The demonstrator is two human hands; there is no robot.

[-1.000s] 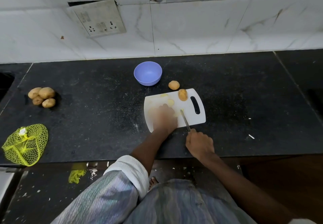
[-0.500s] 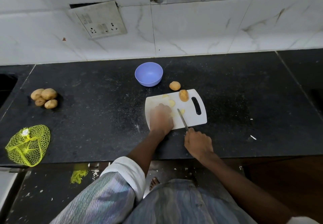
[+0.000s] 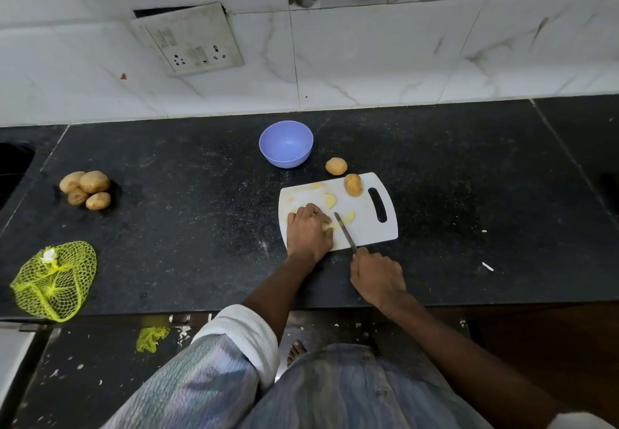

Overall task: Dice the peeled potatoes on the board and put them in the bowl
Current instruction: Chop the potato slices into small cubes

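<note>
While the left hand [image 3: 310, 232] presses curled fingers onto a potato piece [image 3: 327, 226] on the white cutting board [image 3: 368, 231], the right hand [image 3: 376, 277] grips a knife [image 3: 345, 231], blade just right of that piece. Cut slices [image 3: 330, 200] lie beyond the hands, with the empty purple bowl [image 3: 285, 143] on the table [image 3: 187, 220] behind the board.

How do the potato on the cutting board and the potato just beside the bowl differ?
The potato on the board lies on the white cutting board near its handle slot; the potato beside the bowl lies on the black counter, off the board. The first looks longer, the second rounder. The second is closer to the bowl. Both are whole and uncut.
</note>
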